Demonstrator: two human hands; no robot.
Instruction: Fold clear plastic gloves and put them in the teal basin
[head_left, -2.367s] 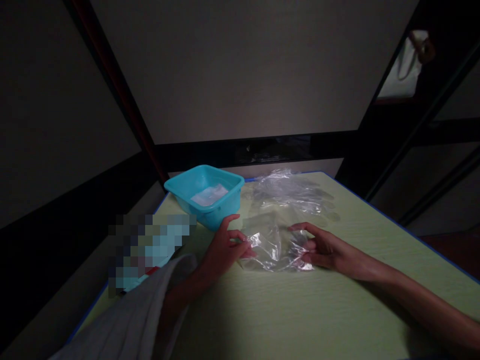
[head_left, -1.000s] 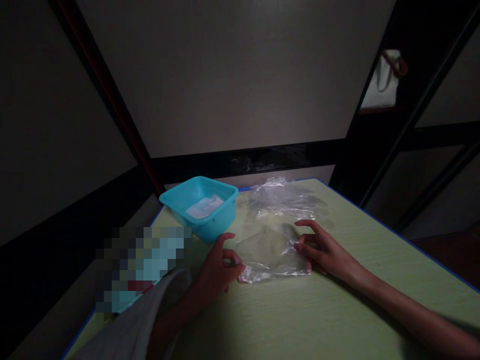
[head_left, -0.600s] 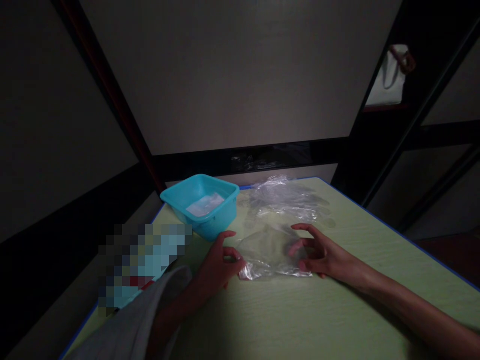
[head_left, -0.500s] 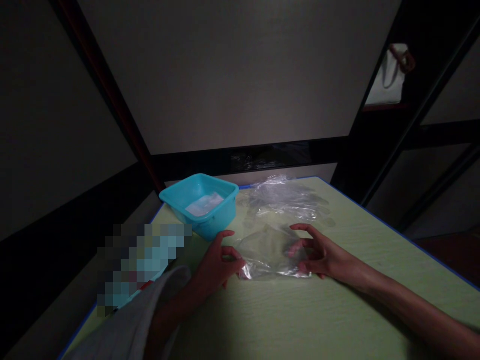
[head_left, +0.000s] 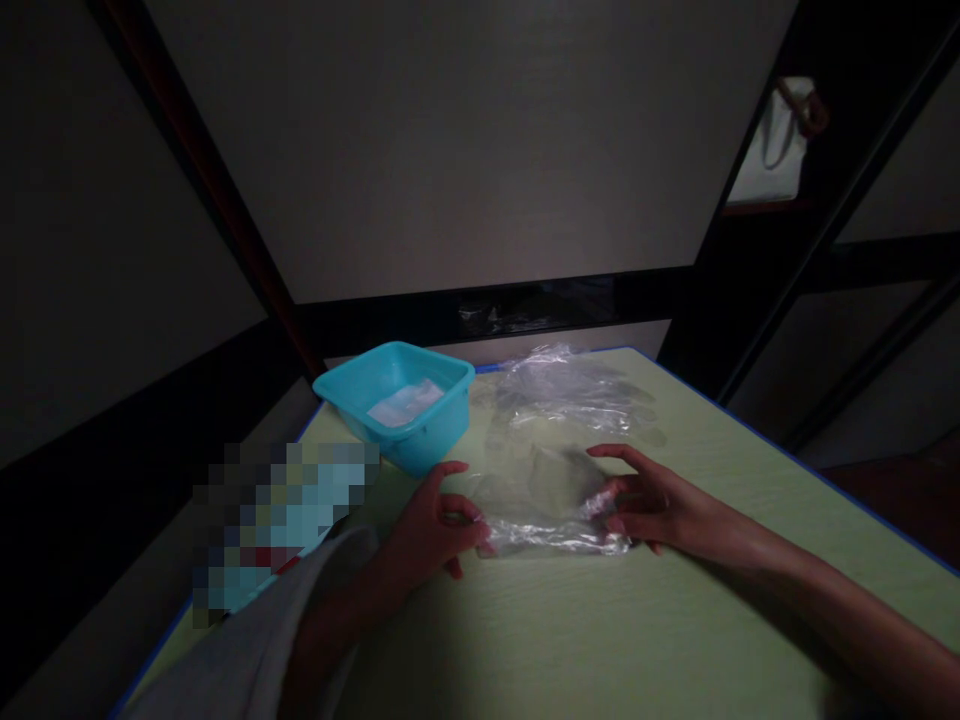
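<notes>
Film [head_left: 555,490] lies before the heap [head_left: 562,392], right of the basin [head_left: 435,430].

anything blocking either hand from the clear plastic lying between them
Nothing visible does: the left hand touches the clear plastic at its left edge, the right hand at its right. The turquoise tub stands beyond, to the left, and the see-through pile lies farther back; neither is in between.
</notes>
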